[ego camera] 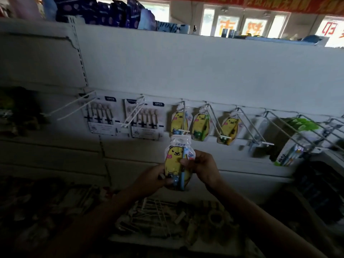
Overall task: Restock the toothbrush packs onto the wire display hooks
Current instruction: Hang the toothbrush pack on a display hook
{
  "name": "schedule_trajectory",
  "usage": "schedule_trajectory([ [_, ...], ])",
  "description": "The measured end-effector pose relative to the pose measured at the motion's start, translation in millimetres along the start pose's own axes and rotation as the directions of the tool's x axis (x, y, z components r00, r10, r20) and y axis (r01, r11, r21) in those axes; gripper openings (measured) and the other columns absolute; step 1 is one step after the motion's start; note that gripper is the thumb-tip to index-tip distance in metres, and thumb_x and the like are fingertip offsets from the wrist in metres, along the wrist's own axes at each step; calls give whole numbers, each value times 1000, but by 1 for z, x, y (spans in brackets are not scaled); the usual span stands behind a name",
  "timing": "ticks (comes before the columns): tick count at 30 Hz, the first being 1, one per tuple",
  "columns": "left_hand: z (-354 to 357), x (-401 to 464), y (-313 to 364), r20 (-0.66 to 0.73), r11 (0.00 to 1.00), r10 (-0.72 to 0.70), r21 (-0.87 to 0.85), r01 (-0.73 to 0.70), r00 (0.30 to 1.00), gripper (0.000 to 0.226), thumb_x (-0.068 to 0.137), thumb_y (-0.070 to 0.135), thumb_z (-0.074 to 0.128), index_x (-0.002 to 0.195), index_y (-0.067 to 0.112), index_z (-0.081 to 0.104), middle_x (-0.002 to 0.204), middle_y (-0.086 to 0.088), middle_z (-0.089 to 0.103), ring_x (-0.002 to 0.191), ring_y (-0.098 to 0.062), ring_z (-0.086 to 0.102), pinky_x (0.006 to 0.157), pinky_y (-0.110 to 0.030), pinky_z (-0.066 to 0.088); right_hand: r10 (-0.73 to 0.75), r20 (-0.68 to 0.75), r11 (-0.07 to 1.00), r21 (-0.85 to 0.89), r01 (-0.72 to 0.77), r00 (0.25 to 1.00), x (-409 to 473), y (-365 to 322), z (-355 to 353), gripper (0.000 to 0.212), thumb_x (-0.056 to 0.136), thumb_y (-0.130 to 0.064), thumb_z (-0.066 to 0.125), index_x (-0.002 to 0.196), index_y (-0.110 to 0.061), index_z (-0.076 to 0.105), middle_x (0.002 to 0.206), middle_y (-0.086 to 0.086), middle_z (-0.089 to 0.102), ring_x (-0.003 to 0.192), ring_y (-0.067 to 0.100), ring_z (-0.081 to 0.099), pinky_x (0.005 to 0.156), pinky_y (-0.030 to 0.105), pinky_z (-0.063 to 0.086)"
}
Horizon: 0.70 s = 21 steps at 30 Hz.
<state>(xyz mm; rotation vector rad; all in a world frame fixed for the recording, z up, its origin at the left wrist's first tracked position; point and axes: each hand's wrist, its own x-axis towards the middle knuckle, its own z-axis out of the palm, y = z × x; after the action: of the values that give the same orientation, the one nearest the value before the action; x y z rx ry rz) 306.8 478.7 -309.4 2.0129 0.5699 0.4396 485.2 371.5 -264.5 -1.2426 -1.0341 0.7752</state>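
Both hands' fingers, left (149, 178) and right (202, 167), grip one yellow toothbrush pack (177, 162) (held upright).

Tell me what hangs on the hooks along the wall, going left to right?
First six-pack toothbrush card → second six-pack toothbrush card → first yellow bear pack → second yellow bear pack → third yellow bear pack → green-topped packs.

I have both bare forearms reaching up and forward, converging in front of me. My left hand (150, 178) sits lower, its fingers curled round the bottom left of the pack (177, 162), thumb across the front. My right hand (202, 169) is just beside it and a little higher, thumb and fingers pinching the pack's right edge, wrist bent inward.
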Motion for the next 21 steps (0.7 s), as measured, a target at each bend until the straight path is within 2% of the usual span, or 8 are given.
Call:
schedule_trajectory([
  [4, -9, -2, -13, 42, 995, 50, 87, -53, 998, 32, 88, 44, 68, 118, 36, 62, 106, 10, 72, 89, -11, 69, 79, -44, 57, 0, -46, 999, -32, -2, 999, -11, 5, 7, 20, 85, -3, 73, 105, -1, 75, 102, 16, 77, 95, 36, 73, 82, 47, 61],
  [10, -9, 3, -7, 55, 981, 129, 136, -135, 990, 38, 87, 48, 65, 123, 43, 56, 104, 16, 69, 86, -3, 64, 79, -40, 56, 26, -142, 999, -19, -29, 990, -17, -5, 10, 18, 85, 2, 71, 102, -1, 75, 96, 12, 78, 88, 25, 76, 72, 33, 61],
  [16, -14, 15, -4, 55, 980, 147, 124, -153, 988, 37, 89, 41, 68, 124, 40, 56, 98, 18, 69, 79, -3, 64, 73, -37, 54, 19, -166, 997, -70, -31, 986, -7, -12, 8, 18, 86, -5, 73, 104, -3, 75, 98, 11, 78, 93, 29, 75, 81, 41, 62],
  [21, -16, 22, -2, 51, 990, 115, 73, -118, 992, 38, 92, 33, 67, 128, 33, 56, 97, 20, 69, 79, 0, 65, 71, -28, 53, 40, -159, 994, -94, -56, 986, 10, -10, 6, 20, 88, -10, 73, 107, -3, 74, 99, 11, 78, 92, 28, 75, 79, 41, 62],
])
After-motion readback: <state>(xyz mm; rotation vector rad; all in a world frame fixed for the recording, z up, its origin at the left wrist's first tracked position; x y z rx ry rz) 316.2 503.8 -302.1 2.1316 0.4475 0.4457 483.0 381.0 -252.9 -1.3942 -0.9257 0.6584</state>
